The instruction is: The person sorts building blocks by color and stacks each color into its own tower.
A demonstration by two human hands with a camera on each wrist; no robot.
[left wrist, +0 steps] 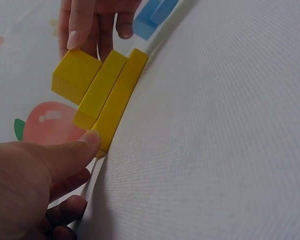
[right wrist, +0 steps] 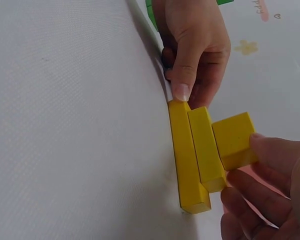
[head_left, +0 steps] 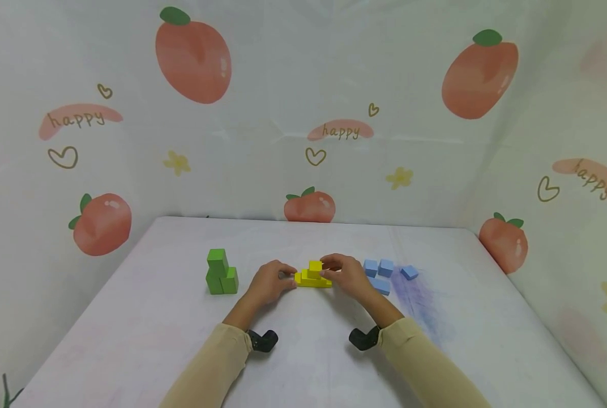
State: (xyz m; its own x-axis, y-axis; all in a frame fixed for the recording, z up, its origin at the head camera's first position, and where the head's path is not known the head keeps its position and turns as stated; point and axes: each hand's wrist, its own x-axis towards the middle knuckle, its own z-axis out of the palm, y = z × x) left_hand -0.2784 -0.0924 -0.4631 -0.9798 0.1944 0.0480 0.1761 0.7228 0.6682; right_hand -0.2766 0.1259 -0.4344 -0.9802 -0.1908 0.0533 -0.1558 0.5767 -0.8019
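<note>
Three yellow blocks are stacked in front of me. A long flat block (right wrist: 184, 155) lies on the table, a shorter block (right wrist: 205, 150) rests on it, and a yellow cube (right wrist: 233, 141) sits on top. My left hand (head_left: 269, 282) pinches the left end of the long block, its thumb (left wrist: 82, 147) on the near side and a finger behind. With its thumb and fingers, my right hand (head_left: 348, 276) holds the yellow cube from the right. The right fingers behind the cube are partly hidden in the left wrist view.
Green blocks (head_left: 217, 262) stand stacked on the left, one on top of others. Several light blue blocks (head_left: 386, 267) lie right of my right hand, one set apart farther right. A purple-blue smudge (head_left: 415, 300) marks the white table (head_left: 130, 340). A printed curtain (head_left: 263, 85) hangs behind.
</note>
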